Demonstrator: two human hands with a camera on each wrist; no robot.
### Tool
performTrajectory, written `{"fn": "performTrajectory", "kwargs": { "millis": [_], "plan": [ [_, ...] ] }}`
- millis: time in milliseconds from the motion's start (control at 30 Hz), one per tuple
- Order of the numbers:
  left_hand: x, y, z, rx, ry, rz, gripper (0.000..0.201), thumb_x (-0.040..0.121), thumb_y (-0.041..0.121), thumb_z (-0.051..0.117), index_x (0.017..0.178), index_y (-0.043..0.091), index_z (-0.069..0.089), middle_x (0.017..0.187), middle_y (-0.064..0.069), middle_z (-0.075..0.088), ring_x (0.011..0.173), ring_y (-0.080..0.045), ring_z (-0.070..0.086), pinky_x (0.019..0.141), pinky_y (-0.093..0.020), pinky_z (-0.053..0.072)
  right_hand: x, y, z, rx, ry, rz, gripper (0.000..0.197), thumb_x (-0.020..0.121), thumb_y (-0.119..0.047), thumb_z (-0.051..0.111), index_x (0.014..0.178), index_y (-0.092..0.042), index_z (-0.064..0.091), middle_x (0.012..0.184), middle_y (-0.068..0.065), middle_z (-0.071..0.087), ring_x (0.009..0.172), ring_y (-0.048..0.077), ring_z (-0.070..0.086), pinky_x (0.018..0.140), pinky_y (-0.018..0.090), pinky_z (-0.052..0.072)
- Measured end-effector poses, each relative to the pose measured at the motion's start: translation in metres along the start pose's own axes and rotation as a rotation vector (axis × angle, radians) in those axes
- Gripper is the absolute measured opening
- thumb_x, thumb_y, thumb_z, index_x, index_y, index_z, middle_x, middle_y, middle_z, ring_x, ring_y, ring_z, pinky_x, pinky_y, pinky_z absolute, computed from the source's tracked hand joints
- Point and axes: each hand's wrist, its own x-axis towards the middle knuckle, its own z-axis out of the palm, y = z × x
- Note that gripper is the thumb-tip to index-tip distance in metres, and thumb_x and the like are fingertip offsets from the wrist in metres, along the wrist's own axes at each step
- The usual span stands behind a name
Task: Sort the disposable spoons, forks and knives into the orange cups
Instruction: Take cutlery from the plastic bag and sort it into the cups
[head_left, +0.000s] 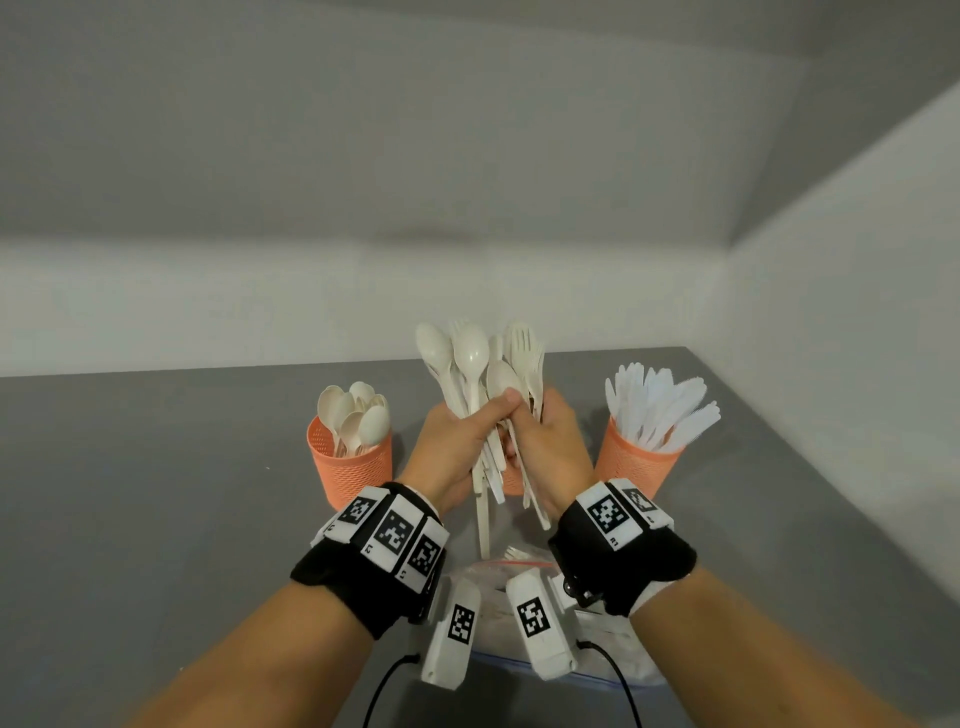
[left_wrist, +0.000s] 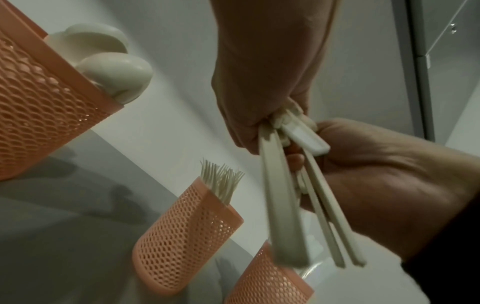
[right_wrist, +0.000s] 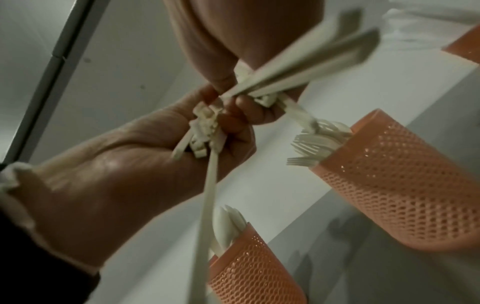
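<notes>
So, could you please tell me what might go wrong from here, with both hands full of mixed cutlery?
1. The left hand and right hand grip one mixed bunch of spoons and forks; loose handles hang below and could slip out.
2. The forks cup stands hidden behind the hands in the head view, so a lowering wrist might knock it.

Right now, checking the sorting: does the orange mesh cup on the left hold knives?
No, the left orange mesh cup holds cream plastic spoons.
</notes>
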Motion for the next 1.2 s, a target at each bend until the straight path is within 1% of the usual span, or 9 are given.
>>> {"fn": "performTrajectory", "kwargs": {
  "millis": [67,167,300,433,600,800,867,967,1200],
  "plan": [
    [0.003,0.001,-0.003,0.006,0.016,-0.006,0.023,0.085,0.012,0.066,0.105,0.001,0.065,0.084,-0.020,0.069,0.071,-0.026,0.068,0.061,-0.034,0.056,0.000,0.002,0.000,0.044,-0.032,0.019,0.022,0.097,-0.025,0.044,0.107,-0.014,0.060,0.090,0.013,0.069,0.072,0.017,0.069,0.060,0.024,0.057],
    [0.004,0.001,-0.009,-0.016,0.037,-0.026,0.025,0.087,0.009,0.061,0.109,-0.003,0.061,0.084,-0.021,0.066,0.071,-0.026,0.066,0.060,-0.033,0.057,-0.001,0.003,-0.001,0.082,-0.070,0.054,0.027,0.098,-0.031,0.041,0.096,-0.017,0.063,0.082,0.011,0.066,0.067,0.016,0.067,0.061,0.030,0.056],
    [0.007,0.004,-0.014,-0.108,0.078,-0.077,0.026,0.089,0.008,0.056,0.112,-0.005,0.058,0.093,-0.022,0.068,0.085,-0.031,0.068,0.086,-0.044,0.055,0.002,0.007,-0.004,0.071,-0.079,0.093,0.028,0.097,-0.034,0.040,0.086,-0.025,0.064,0.089,0.017,0.062,0.077,0.027,0.063,0.081,0.051,0.053],
    [0.012,0.009,-0.020,-0.160,0.082,-0.108,0.037,0.089,0.016,0.058,0.119,-0.005,0.056,0.104,-0.021,0.068,0.096,-0.031,0.067,0.096,-0.049,0.049,0.003,0.010,-0.002,-0.089,-0.083,0.012,0.021,0.095,-0.032,0.039,0.102,-0.022,0.057,0.096,0.014,0.063,0.080,0.024,0.059,0.078,0.044,0.050],
    [0.014,0.012,-0.025,-0.058,0.016,-0.102,0.017,0.090,0.013,0.057,0.101,0.000,0.062,0.077,-0.012,0.072,0.074,-0.024,0.071,0.076,-0.039,0.058,0.002,0.005,-0.003,-0.403,-0.071,-0.125,0.019,0.098,-0.017,0.038,0.098,-0.005,0.053,0.076,-0.009,0.046,0.082,0.022,0.058,0.082,0.040,0.051],
    [0.011,0.005,-0.022,0.010,-0.006,-0.088,0.012,0.090,0.010,0.057,0.097,0.004,0.063,0.076,-0.009,0.073,0.072,-0.020,0.071,0.066,-0.031,0.058,0.010,0.005,0.001,-0.589,-0.085,-0.216,0.015,0.095,-0.009,0.038,0.082,-0.009,0.044,0.068,-0.005,0.043,0.067,0.017,0.049,0.071,0.042,0.051],
    [0.014,0.004,-0.022,-0.011,0.056,-0.071,0.016,0.090,0.011,0.058,0.102,0.003,0.063,0.079,-0.012,0.073,0.074,-0.023,0.071,0.071,-0.038,0.059,0.010,0.003,0.003,-0.563,-0.114,-0.142,0.012,0.097,-0.010,0.036,0.087,-0.008,0.042,0.070,-0.002,0.042,0.068,0.020,0.052,0.067,0.042,0.056],
    [0.020,0.006,-0.028,-0.079,0.139,-0.070,0.022,0.089,0.015,0.060,0.107,0.003,0.061,0.079,-0.013,0.071,0.074,-0.027,0.070,0.078,-0.048,0.057,0.016,-0.002,-0.001,-0.582,-0.124,-0.115,0.009,0.098,-0.012,0.034,0.097,-0.008,0.042,0.075,0.000,0.048,0.062,0.016,0.051,0.053,0.020,0.050],
    [0.027,0.010,-0.036,-0.126,0.170,-0.047,0.016,0.089,0.013,0.060,0.102,0.004,0.061,0.068,-0.007,0.069,0.061,-0.017,0.069,0.057,-0.031,0.058,0.065,-0.028,-0.037,-0.094,0.194,-0.263,0.020,0.100,-0.012,0.028,0.117,-0.022,0.032,0.074,-0.003,0.047,0.066,0.010,0.047,0.067,0.023,0.043]
  ]
}}
